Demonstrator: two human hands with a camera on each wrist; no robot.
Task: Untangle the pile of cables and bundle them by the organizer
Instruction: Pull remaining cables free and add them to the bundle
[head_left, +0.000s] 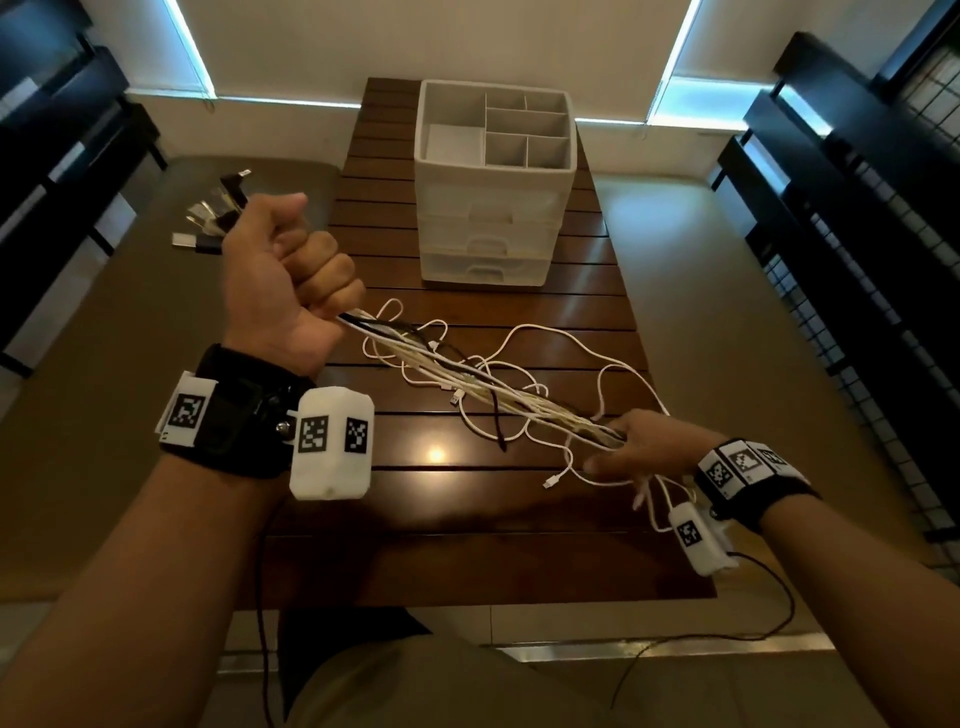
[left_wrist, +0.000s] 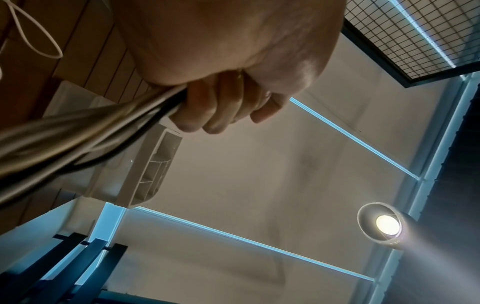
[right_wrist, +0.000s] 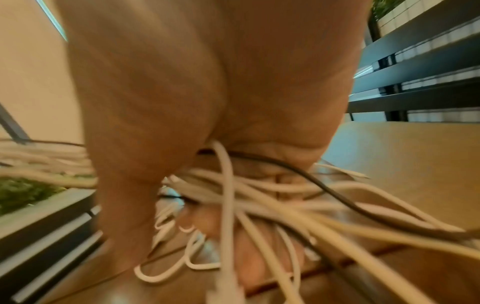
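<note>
1. The left hand (head_left: 283, 283) is up in the air, closed in a tight fist around one end of the cables (head_left: 467, 374). The plug ends (head_left: 218, 215) stick out past the back of the fist.
2. The right hand (head_left: 644, 447) is low, just over the wooden table (head_left: 467, 545). Its fingers curl around the other part of the cables, so the bunch runs in a straight line between the two hands.
3. Loose white loops (head_left: 561, 338) hang off the bunch and lie on the table. One thin black cable (head_left: 496, 415) dangles down too. So the cables do not look fully untangled yet.
4. The white organizer (head_left: 496, 176) stands farther back on the table, apart from the cables. Its top boxes look empty.
5. The step now seems to be combing the bunch straight. To do it well, the left fist should hold the plug ends firmly and not let any slip.
6. The right hand should grip softly and slide slowly along the bunch, so the loops pull out smoothly.
7. If a loop catches, it is better to stop and pick it free than to tug hard. A hard pull could make a knot tighter.
</note>
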